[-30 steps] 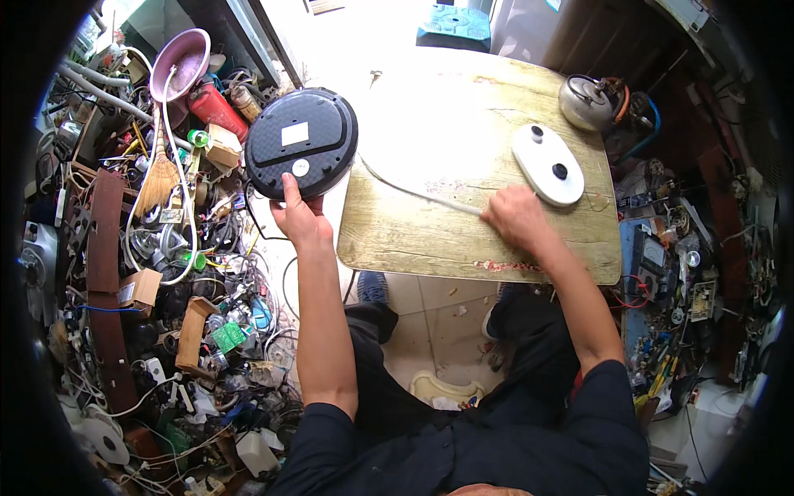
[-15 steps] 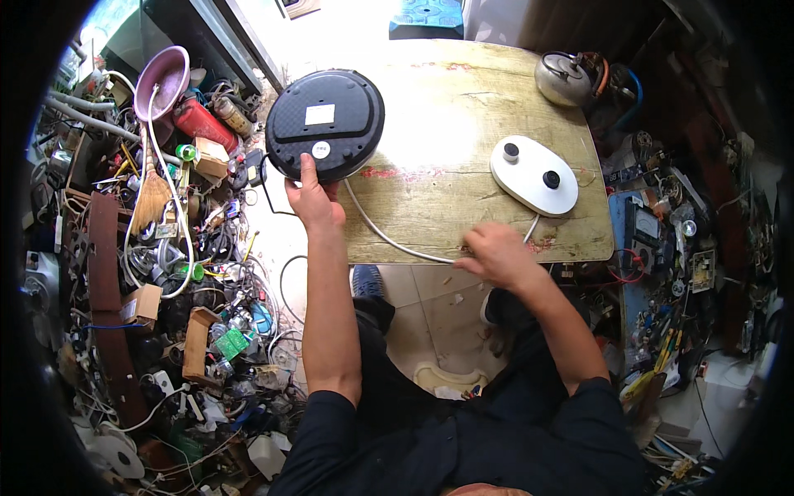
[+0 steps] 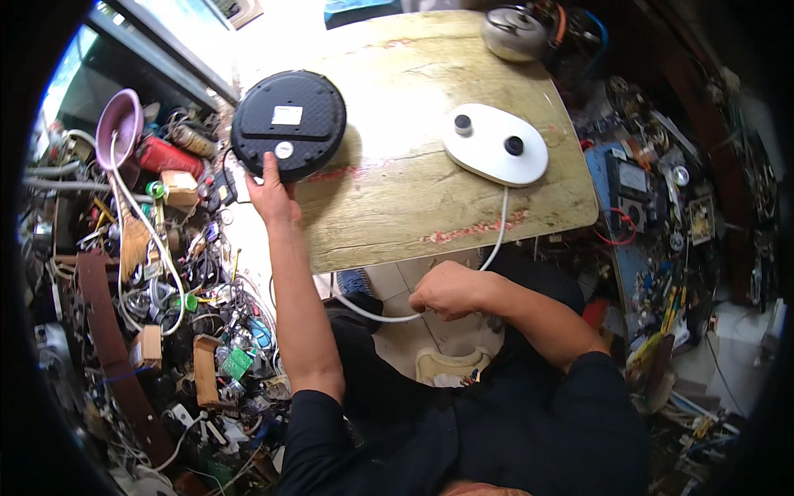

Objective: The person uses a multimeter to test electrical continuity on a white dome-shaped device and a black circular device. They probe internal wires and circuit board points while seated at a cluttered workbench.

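Observation:
At the table's left side, my left hand [image 3: 275,197] holds a round black appliance [image 3: 289,99] by its near edge, thumb laid on its face. That face looks like the underside, with small feet, a white label and a round white sticker. Below the table's front edge, my right hand [image 3: 451,291] is closed around a white cord [image 3: 376,317]. The cord runs up to a white oval unit [image 3: 495,155] with two black knobs, lying on the table's right part. Its other end passes up behind the table edge toward the left.
A worn wooden table [image 3: 389,211] stands before me, with a metal kettle [image 3: 513,35] at its far right corner. On the left lie heaped parts, a purple basin [image 3: 121,128], a red cylinder [image 3: 168,157] and a broom [image 3: 134,244]. Electronic clutter covers the right side. A low stool [image 3: 451,364] is between my legs.
My right hand has moved down and left, off the table edge, drawing the cord down with it. My left hand still holds the black appliance; the whole view has shifted.

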